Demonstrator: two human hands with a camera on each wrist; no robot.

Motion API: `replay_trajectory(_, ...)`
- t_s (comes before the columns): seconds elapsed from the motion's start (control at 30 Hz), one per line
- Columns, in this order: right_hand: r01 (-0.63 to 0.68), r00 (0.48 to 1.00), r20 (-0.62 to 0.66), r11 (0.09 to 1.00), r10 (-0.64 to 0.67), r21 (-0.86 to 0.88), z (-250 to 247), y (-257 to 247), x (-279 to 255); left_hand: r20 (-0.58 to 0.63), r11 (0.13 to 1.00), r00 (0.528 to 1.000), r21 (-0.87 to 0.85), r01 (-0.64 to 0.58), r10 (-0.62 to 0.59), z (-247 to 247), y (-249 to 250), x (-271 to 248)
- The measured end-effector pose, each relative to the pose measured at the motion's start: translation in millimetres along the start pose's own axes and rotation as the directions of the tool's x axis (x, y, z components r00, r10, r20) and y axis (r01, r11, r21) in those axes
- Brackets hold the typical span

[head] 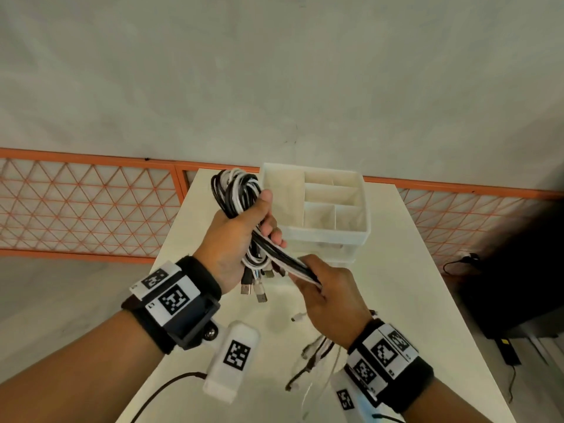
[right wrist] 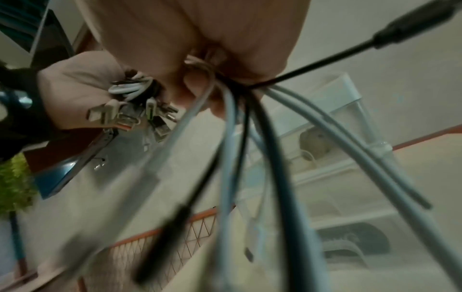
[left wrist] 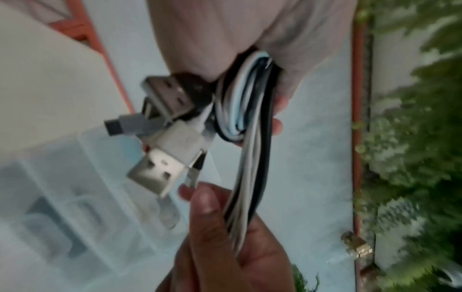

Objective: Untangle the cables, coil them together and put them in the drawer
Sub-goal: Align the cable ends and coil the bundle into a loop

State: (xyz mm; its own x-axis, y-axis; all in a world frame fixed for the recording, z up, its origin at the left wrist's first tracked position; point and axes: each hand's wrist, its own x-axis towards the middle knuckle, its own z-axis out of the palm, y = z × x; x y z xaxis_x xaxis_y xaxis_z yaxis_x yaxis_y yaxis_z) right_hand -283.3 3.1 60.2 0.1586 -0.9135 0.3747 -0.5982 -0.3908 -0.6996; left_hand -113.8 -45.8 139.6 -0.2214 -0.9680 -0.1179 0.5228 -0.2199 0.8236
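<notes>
Left hand (head: 241,236) clenches the coiled cables (head: 236,190) above the desk (head: 412,270) near the drawer unit (head: 320,206); right hand (head: 326,288) grasps loose tails. Light, limp, slippery, likely to spring open: grip across all loops.

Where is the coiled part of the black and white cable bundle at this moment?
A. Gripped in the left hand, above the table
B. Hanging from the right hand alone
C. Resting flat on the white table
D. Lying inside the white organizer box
A: the left hand grips the coiled black and white cable bundle in the air, while the right hand holds the straight run trailing from it.
</notes>
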Motion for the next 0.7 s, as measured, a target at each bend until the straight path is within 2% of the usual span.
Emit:
replay_trajectory(0.07, -0.026, 0.999, 0.032, 1.0, 0.025, 0.009, -3, -2, 3, -0.001, 0.998, 0.999, 0.057, -0.038, 0.038, 2, -3, 0)
replay_trajectory(0.17, -0.21, 0.968, 0.188, 0.947, 0.166, 0.244, -12, -15, 6, 0.01, 0.983, 0.995, 0.158, -0.098, 0.098, -1, -6, 2)
replay_trajectory(0.2, -0.222, 0.965, 0.206, 0.919, 0.161, 0.325, -13, -18, 7, 0.051, 0.976, 0.993, 0.183, -0.118, 0.111, -1, -6, 2)
replay_trajectory(0.33, -0.176, 0.973, 0.201, 0.93, 0.115, 0.323, -10, -24, 9, 0.199, 0.946, 0.966, 0.244, -0.213, 0.166, 4, -8, -4)
replay_trajectory(0.4, -0.208, 0.965, 0.211, 0.947, 0.157, 0.245, -7, -24, 9, 0.189, 0.951, 0.969, 0.233, -0.202, 0.159, 10, -9, -7)
replay_trajectory(0.47, -0.245, 0.954, 0.221, 0.953, 0.204, 0.181, -6, -17, 7, 0.172, 0.989, 0.983, 0.118, -0.088, 0.067, 11, -6, -7)
replay_trajectory(0.53, -0.264, 0.943, 0.242, 0.957, 0.231, 0.117, -9, -6, 6, 0.236, 0.999, 0.971, 0.034, 0.018, -0.026, 8, 3, -8)
replay_trajectory(0.6, -0.242, 0.945, 0.23, 0.97, 0.231, 0.018, -15, 8, 5, 0.294, 0.99, 0.949, 0.117, 0.082, -0.114, 0, 13, -10)
replay_trajectory(0.7, -0.266, 0.938, 0.203, 0.958, 0.283, -0.107, -27, 17, 9, 0.276, 0.898, 0.918, 0.412, 0.154, -0.284, -2, 14, -21)
